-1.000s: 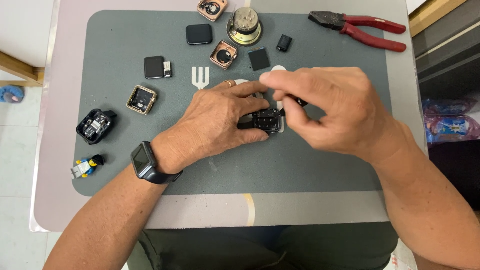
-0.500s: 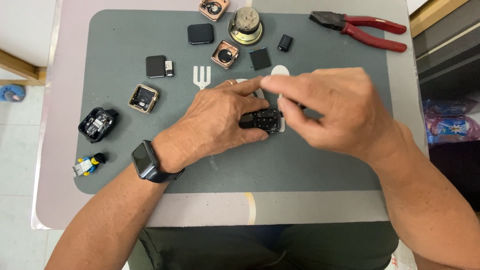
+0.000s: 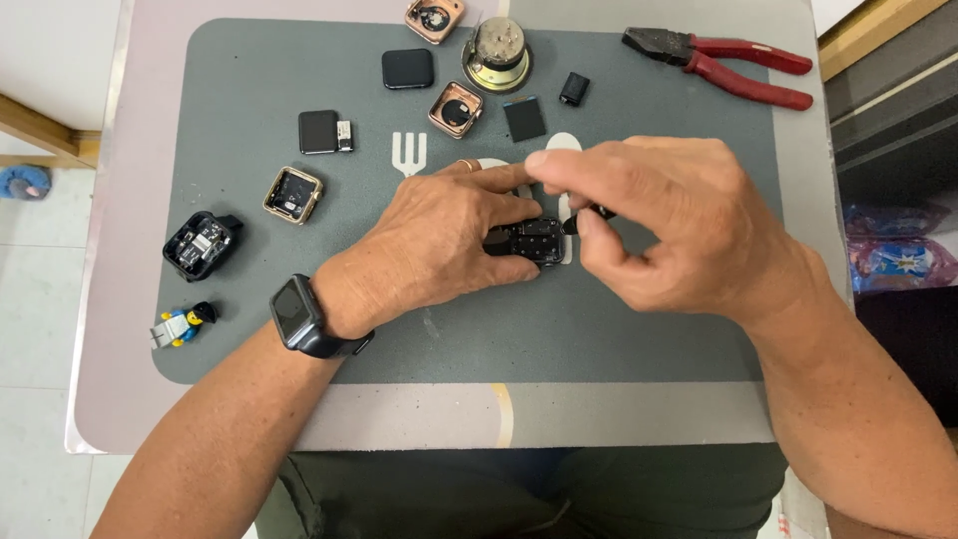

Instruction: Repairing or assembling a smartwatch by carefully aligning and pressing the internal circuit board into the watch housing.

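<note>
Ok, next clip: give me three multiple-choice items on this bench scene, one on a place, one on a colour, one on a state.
1. Where do the pliers lie?
A. the mat's far right corner
B. beside the toy figure
C. in the left hand

2. What colour are the pliers' handles?
A. blue
B. red
C. yellow

3. What is the left hand doing?
A. resting flat and empty
B. lifting the round speaker
C. gripping a small black watch case

Answers: 1 A, they lie at the grey mat's top right edge. 2 B, both handles are red. 3 C, its fingers close round the black watch case, which the right hand works on with a thin dark tool.
</note>
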